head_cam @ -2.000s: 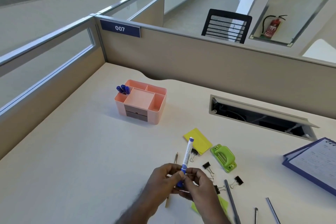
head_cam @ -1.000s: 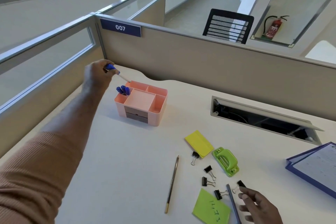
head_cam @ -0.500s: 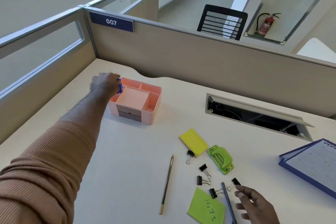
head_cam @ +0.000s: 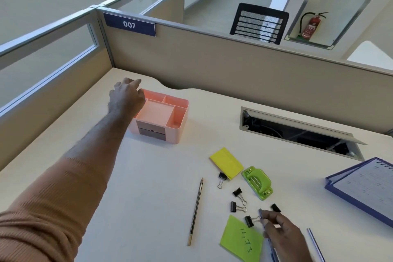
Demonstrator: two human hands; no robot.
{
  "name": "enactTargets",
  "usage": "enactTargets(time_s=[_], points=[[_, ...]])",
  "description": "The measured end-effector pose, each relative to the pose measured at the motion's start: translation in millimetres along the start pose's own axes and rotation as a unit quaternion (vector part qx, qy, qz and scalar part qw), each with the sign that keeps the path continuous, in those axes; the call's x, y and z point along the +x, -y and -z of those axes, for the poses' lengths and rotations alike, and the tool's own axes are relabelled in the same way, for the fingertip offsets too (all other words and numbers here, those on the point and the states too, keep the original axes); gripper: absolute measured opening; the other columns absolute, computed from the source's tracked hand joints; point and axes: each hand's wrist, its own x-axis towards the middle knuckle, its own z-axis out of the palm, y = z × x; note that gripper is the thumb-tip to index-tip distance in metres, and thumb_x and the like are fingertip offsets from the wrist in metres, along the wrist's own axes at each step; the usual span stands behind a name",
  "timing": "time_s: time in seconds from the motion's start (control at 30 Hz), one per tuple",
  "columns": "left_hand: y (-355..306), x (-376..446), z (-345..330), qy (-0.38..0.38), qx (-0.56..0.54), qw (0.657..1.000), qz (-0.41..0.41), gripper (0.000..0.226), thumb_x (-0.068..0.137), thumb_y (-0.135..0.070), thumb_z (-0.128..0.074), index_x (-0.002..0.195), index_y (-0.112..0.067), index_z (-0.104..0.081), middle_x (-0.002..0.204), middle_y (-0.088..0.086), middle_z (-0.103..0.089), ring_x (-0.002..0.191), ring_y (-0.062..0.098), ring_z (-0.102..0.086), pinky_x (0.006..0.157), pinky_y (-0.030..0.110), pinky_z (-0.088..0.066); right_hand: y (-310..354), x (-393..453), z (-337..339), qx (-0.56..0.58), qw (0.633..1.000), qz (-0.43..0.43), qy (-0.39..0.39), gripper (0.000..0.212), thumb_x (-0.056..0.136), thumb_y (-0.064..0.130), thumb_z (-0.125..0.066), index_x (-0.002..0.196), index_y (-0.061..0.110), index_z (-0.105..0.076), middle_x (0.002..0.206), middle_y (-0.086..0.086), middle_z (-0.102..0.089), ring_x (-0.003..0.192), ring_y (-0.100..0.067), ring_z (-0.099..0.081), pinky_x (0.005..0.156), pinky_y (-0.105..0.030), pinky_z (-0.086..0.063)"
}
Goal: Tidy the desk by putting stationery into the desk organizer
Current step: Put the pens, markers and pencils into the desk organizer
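The pink desk organizer stands at the back left of the desk. My left hand hovers over its back left compartment with fingers loosely extended, and it hides what is in that compartment. At the desk's front right, my right hand curls its fingers onto a grey pen lying there. Close by lie a pencil, a yellow sticky pad, a green hole punch, a green note and several black binder clips.
A second pen lies right of my right hand. A blue notebook sits at the right edge. An open cable tray is sunk into the desk at the back right. Partition walls close off the back and left.
My left hand carried the blue marker to the organizer's back left compartment and no marker shows in it now. My right hand dropped to the grey pen and closed its fingers on it.
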Motion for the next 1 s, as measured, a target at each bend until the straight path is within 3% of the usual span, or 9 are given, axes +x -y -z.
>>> enactTargets(time_s=[0.13,0.2,0.37,0.47,0.6,0.73,0.83,0.93,1.0], points=[[-16,-52,9,-0.157,-0.142,0.977,-0.031,0.031,0.089,-0.009,-0.048,0.111,-0.011,-0.07,0.115,0.014,-0.062,0.106,0.035,-0.054,0.092,0.047,-0.048,10,-12,-48,-0.115,0.988,0.059,0.087,0.04,0.079,0.02,-0.07,0.086,0.058,-0.06,0.083,0.022,-0.066,0.055,-0.003,-0.058,0.061,-0.01,-0.044],[-26,-84,4,-0.162,-0.195,0.966,-0.041,0.028,0.085,-0.007,-0.049,0.101,-0.01,-0.071,0.105,0.014,-0.063,0.097,0.035,-0.057,0.085,0.044,-0.05,19,-20,-79,-0.189,0.97,0.068,0.134,0.012,0.077,0.042,-0.066,0.083,0.05,-0.059,0.088,0.013,-0.064,0.075,-0.003,-0.061,0.068,-0.01,-0.043],[-45,-173,-24,-0.058,-0.247,0.965,-0.071,0.02,0.084,0.0,-0.061,0.094,-0.015,-0.071,0.096,0.003,-0.066,0.084,0.021,-0.06,0.07,0.029,-0.05,44,-29,-132,-0.305,0.941,0.033,0.145,0.047,0.066,0.074,-0.05,0.076,0.028,-0.048,0.078,0.005,-0.059,0.077,-0.011,-0.058,0.066,-0.025,-0.041],[-46,-216,-39,0.014,-0.27,0.962,-0.041,0.022,0.086,-0.005,-0.063,0.096,-0.023,-0.072,0.096,-0.011,-0.063,0.075,0.005,-0.059,0.066,0.021,-0.052,51,-27,-144,-0.337,0.93,0.028,0.141,0.046,0.072,0.067,-0.048,0.087,0.023,-0.053,0.1,0.002,-0.067,0.102,-0.019,-0.063,0.078,-0.031,-0.045],[-45,-252,-55,0.143,-0.254,0.956,0.022,0.022,0.089,-0.016,-0.06,0.101,-0.032,-0.07,0.098,-0.02,-0.061,0.07,0.002,-0.058,0.075,0.024,-0.053,54,-26,-150,-0.357,0.922,0.026,0.146,0.029,0.083,0.05,-0.044,0.086,0.021,-0.044,0.114,-0.001,-0.064,0.111,-0.021,-0.06,0.084,-0.031,-0.046],[-40,-264,-66,0.259,-0.22,0.935,0.096,0.028,0.092,-0.029,-0.059,0.12,-0.032,-0.063,0.11,-0.016,-0.06,0.085,0.005,-0.062,0.089,0.027,-0.051,54,-26,-144,-0.342,0.923,0.048,0.171,0.025,0.079,0.046,-0.043,0.082,0.022,-0.049,0.093,0.001,-0.061,0.086,-0.021,-0.056,0.073,-0.031,-0.044],[-37,-260,-66,0.279,-0.238,0.918,0.151,0.043,0.093,-0.042,-0.059,0.133,-0.026,-0.057,0.117,-0.01,-0.062,0.104,0.011,-0.062,0.091,0.027,-0.047,53,-27,-138,-0.314,0.927,0.091,0.182,0.022,0.077,0.046,-0.043,0.078,0.024,-0.049,0.088,0.002,-0.065,0.076,-0.017,-0.051,0.07,-0.031,-0.044],[-37,-250,-56,0.262,-0.313,0.893,0.191,0.029,0.093,-0.031,-0.062,0.119,-0.018,-0.067,0.102,-0.001,-0.072,0.087,0.012,-0.066,0.081,0.033,-0.053,56,-27,-130,-0.322,0.921,0.139,0.173,0.024,0.078,0.049,-0.044,0.071,0.027,-0.04,0.09,0.005,-0.066,0.074,-0.014,-0.051,0.07,-0.031,-0.044],[-39,-244,-45,0.279,-0.408,0.841,0.221,0.014,0.093,-0.021,-0.065,0.102,-0.013,-0.072,0.089,0.004,-0.072,0.071,0.013,-0.068,0.07,0.035,-0.058,55,-27,-122,-0.325,0.914,0.175,0.167,0.025,0.08,0.052,-0.043,0.07,0.03,-0.038,0.09,0.007,-0.065,0.073,-0.011,-0.05,0.068,-0.029,-0.041]])
